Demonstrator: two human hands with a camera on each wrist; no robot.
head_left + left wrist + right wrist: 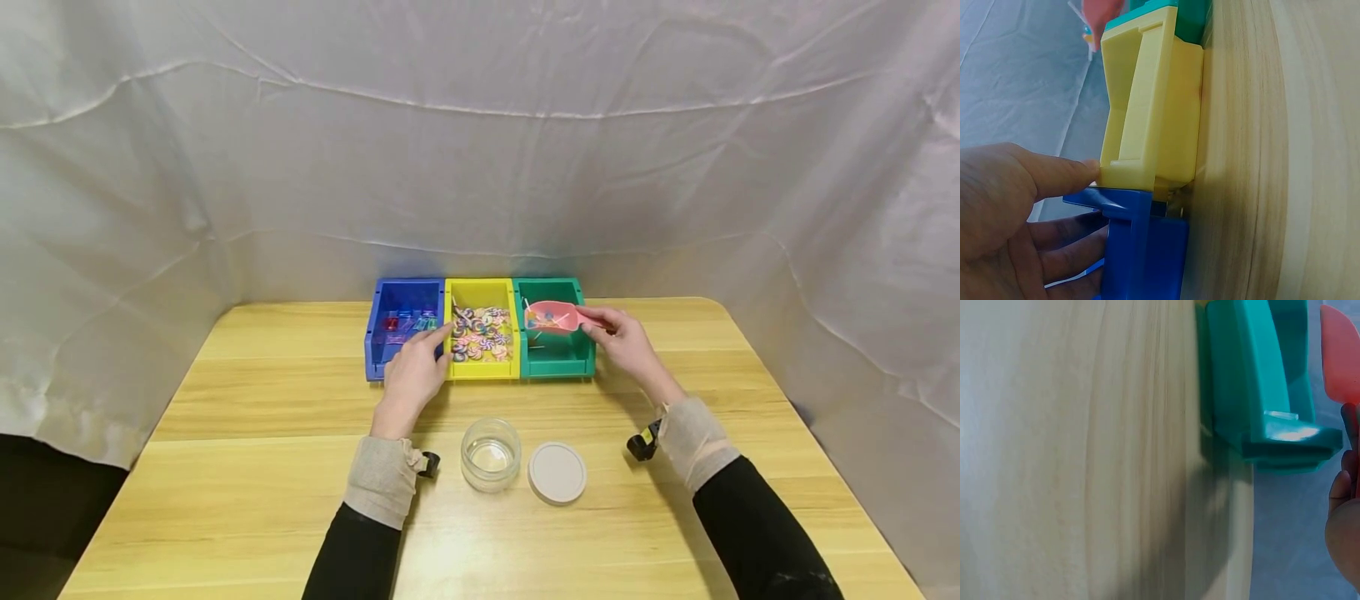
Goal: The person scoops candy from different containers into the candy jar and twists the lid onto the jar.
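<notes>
Pale wooden table (247, 467) — wrinkled white cloth backdrop (480, 150) on all sides.

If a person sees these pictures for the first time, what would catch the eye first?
Probably the three bright bins at the table's far side: blue bin, yellow bin full of swirled candies, green bin. Next, the right hand holds a pink scoop over the green bin, while the left hand touches the yellow bin's front.

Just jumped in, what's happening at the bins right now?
The right hand holds a pink scoop with small items in it above the green bin. The left hand rests at the front where the blue bin and yellow bin meet. An open glass jar and its lid sit nearer on the table.
</notes>
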